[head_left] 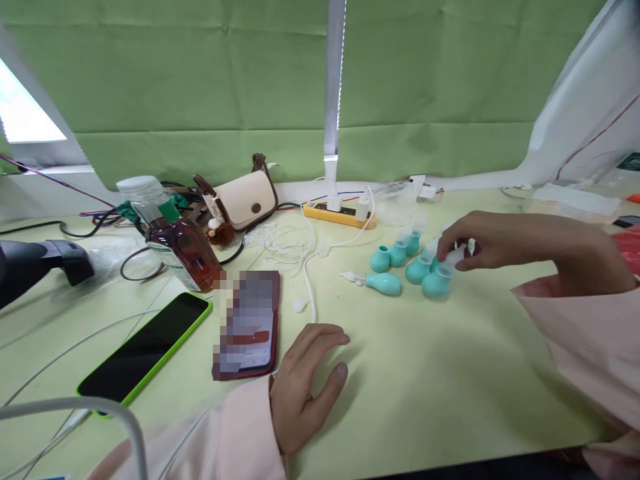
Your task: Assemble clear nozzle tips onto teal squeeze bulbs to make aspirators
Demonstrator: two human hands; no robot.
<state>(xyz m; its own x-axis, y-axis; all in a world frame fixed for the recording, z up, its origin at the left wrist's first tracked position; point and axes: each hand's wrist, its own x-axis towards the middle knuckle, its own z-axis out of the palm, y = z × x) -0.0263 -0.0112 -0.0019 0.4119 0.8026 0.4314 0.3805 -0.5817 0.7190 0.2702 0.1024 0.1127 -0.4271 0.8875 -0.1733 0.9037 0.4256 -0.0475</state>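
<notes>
My right hand [470, 240] reaches in from the right over a cluster of teal squeeze bulbs, thumb and fingers pinched on a small translucent plastic piece [456, 256]. Just beneath that piece stands the nearest teal bulb [436, 283]; whether the two touch I cannot tell. Several more bulbs, such as an open-necked one [380, 259], stand upright behind and to the left. A bulb with a pointed clear tip [384, 284] lies on its side in front of them. My left hand [311, 387] hovers low over or rests on the table, fingers apart, holding nothing.
Left of my left hand lie a red-cased phone [260, 327] and a green-cased phone [145, 350]. Behind them stand a bottle of dark liquid [183, 250] and a small cream bag [245, 203]. A yellow power strip [340, 215] with white cables sits at the back.
</notes>
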